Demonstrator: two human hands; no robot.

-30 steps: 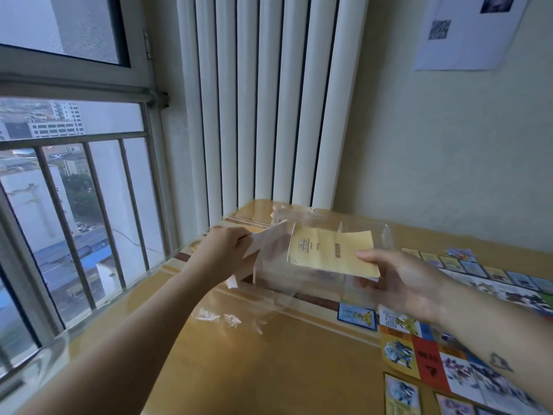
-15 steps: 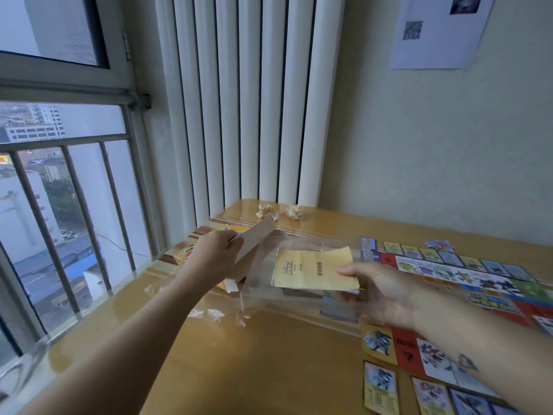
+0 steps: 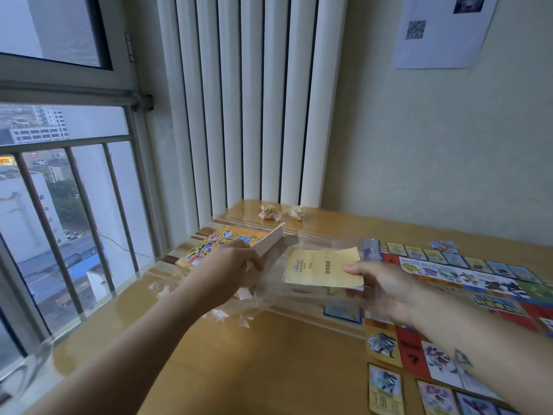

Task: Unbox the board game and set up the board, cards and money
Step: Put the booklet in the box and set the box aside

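Nearest, at the bottom right, glossy rectangular cards (image 3: 384,387) are laid in a row and are cut off by the frame edge. Just beyond them the printed board (image 3: 410,348) lies flat on the shiny wooden table (image 3: 254,363), with part of it covered by the right forearm.

The right hand (image 3: 386,290) is closed in a pinch, thumb on top and fingers beneath, on the right end of a thin yellow paper booklet (image 3: 320,266). The booklet is held above the table between the two hands, roughly level. Its long axis runs left to right, and its print is turned sideways.

Clear plastic (image 3: 299,295) is seen around and under the booklet. It is smeared by blur and may be a tray or a bag. Torn scraps (image 3: 221,314) of clear film lie on the table below it.

The left hand (image 3: 230,271) is curled round the near edge of the cardboard box (image 3: 221,244), with its fingertips hidden behind the white side wall. The bright yellow cartoon top of the box faces up and toward the barred window (image 3: 74,220).

Farther off, two crumpled paper balls (image 3: 269,211) rest on the table at the foot of white vertical slats (image 3: 254,115). A paper sheet (image 3: 440,34) bearing a QR code is fixed to the wall and is cut off at the top.
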